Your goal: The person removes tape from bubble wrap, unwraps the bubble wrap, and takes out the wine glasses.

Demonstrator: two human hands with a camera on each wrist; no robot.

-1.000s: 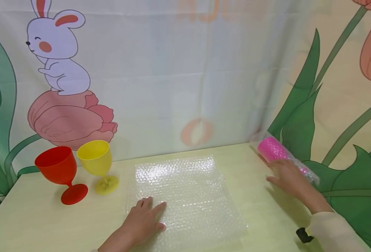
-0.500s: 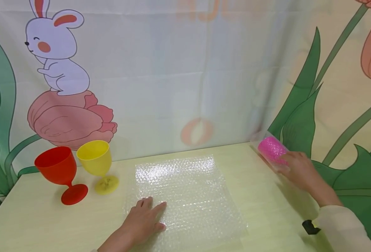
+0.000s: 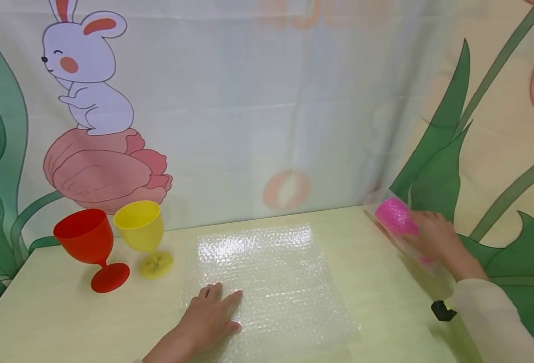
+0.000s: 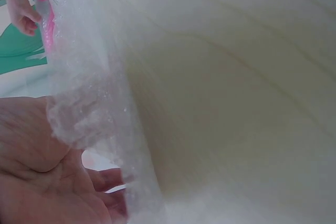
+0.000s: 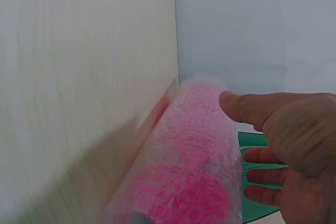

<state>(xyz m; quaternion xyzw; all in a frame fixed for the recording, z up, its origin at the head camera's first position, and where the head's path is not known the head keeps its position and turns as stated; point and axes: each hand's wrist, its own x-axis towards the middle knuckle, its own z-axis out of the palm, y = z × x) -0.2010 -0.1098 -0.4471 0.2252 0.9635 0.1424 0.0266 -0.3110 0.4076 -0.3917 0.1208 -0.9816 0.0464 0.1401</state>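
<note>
In the head view a clear sheet of bubble wrap [image 3: 280, 282] lies flat on the table. My left hand [image 3: 210, 317] rests on its left part with the fingers spread; the left wrist view shows the palm and the sheet's edge over the fingers. At the far right lies a bubble-wrapped roll with something bright pink inside [image 3: 393, 217]. My right hand [image 3: 434, 242] is over the roll's right side, hiding part of it. In the right wrist view its thumb lies at the roll [image 5: 194, 129] and the other fingers extend loosely beside it, not wrapped around it.
A red goblet [image 3: 85, 234] and a yellow goblet [image 3: 141, 227] stand upright at the back left of the table [image 3: 44, 312]. A printed cloth with a rabbit [image 3: 94, 101] and large flowers hangs behind the table's back edge.
My right hand has shifted from the roll's near side to its right side, covering its lower part. The left hand has stayed on the sheet. The head view has shifted slightly.
</note>
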